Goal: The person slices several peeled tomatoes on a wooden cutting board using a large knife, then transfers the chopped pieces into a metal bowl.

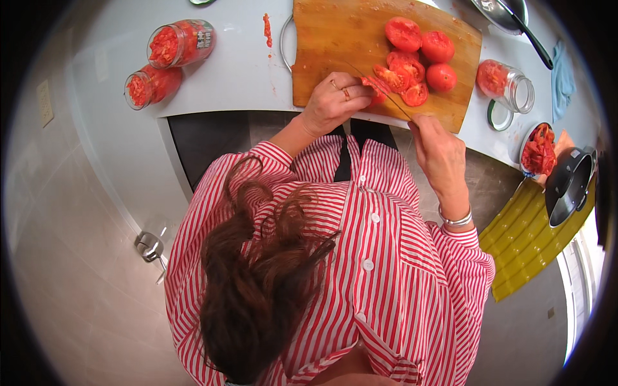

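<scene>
My left hand (pixel 340 99) holds a piece of peeled tomato (pixel 375 90) near the front edge of a wooden cutting board (pixel 333 38). In my right hand (pixel 437 144) is a thin-bladed knife (pixel 386 94), seen nearly edge-on, its blade slanting across the tomato piece beside my left fingertips. Its handle is hidden in my grip. Cut tomato slices (pixel 398 77) lie just beyond the blade. Behind and right of them rest several whole-looking peeled tomatoes (pixel 438 47).
Two glass jars (pixel 181 43) of chopped tomato stand at left, near a red smear (pixel 267 31). At right are a partly filled jar (pixel 504 87), a green-rimmed lid (pixel 500 116), a bowl of tomato skins (pixel 538 149), a black pot (pixel 569 186), a pan (pixel 512 14) and a blue cloth (pixel 562 82).
</scene>
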Available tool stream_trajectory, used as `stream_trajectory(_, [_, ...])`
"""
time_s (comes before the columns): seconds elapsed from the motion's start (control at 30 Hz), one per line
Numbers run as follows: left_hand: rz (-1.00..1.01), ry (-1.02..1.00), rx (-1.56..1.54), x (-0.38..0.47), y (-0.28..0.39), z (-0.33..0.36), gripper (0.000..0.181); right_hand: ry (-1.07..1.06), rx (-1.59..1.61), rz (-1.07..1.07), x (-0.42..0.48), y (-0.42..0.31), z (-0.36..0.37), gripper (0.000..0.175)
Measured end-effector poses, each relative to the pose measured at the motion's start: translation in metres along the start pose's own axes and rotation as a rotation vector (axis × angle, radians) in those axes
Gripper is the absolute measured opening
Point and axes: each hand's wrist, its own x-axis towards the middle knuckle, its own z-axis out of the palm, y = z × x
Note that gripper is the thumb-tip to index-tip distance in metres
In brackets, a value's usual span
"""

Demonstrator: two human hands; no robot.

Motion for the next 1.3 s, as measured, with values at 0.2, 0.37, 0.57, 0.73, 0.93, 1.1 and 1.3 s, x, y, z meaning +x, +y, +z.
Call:
stream_trajectory(0.2, [0.009, 0.034, -0.017, 0.001, -0.003, 0.005, 0.014, -0.139, -0.19, 0.036, 0.001, -0.013, 0.001, 0.015])
stream_trajectory(0.37, [0.002, 0.037, -0.057, 0.004, -0.003, 0.003, 0.015, -0.198, -0.266, 0.039, 0.005, -0.017, 0.001, 0.014])
stream_trajectory(0.57, [0.012, 0.026, -0.049, -0.003, -0.006, 0.003, 0.013, -0.295, -0.336, 0.089, 0.018, -0.025, -0.001, 0.01])
stream_trajectory(0.73, [0.016, 0.046, -0.061, 0.001, 0.0, 0.004, 0.014, -0.145, -0.139, 0.103, 0.017, 0.003, 0.023, 0.009])
stream_trajectory(0.93, [0.035, 0.045, 0.024, 0.001, -0.004, 0.004, 0.015, -0.159, -0.121, 0.124, 0.012, -0.015, 0.002, 0.008])
stream_trajectory(1.1, [0.025, 0.045, -0.008, -0.004, -0.006, 0.005, 0.014, -0.331, -0.246, 0.095, 0.016, -0.024, -0.013, 0.007])
stream_trajectory(1.3, [0.024, 0.036, -0.028, -0.002, 0.001, 0.003, 0.013, -0.171, -0.142, 0.087, 0.019, -0.006, 0.027, 0.008])
